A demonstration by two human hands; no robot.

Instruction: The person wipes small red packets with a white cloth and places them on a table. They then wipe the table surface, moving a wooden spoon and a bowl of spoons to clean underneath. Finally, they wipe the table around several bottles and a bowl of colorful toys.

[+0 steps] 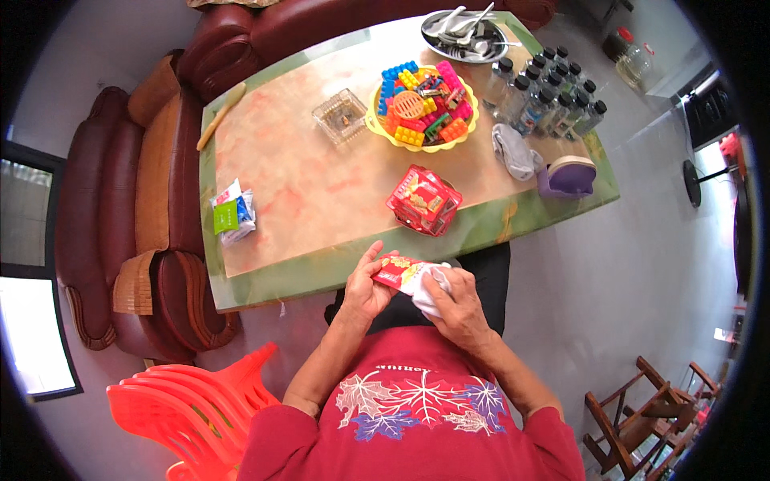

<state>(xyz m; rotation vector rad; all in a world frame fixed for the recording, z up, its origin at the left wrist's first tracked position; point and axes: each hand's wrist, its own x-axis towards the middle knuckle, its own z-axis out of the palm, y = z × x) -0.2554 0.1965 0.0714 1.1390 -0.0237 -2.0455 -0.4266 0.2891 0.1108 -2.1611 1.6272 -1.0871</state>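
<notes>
My left hand (366,293) grips a flat red packet (392,271) with yellow print by its left end, just off the table's near edge. Bunched in my right hand (460,309) is a white cloth (420,290), pressed against the packet's right end and covering that part. Its fingers are curled around the cloth. Straight ahead on the table, apart from both hands, lies a stack of similar red packets (425,199); whether a container holds them I cannot tell.
The green-edged table (281,282) carries a yellow basket (372,122) of toy bricks, a glass ashtray (340,116), several bottles (545,92), a cutlery tray (429,48), a grey cloth (515,151), a purple container (566,178) and small packets (233,213). Red plastic chairs (188,401) stand at lower left.
</notes>
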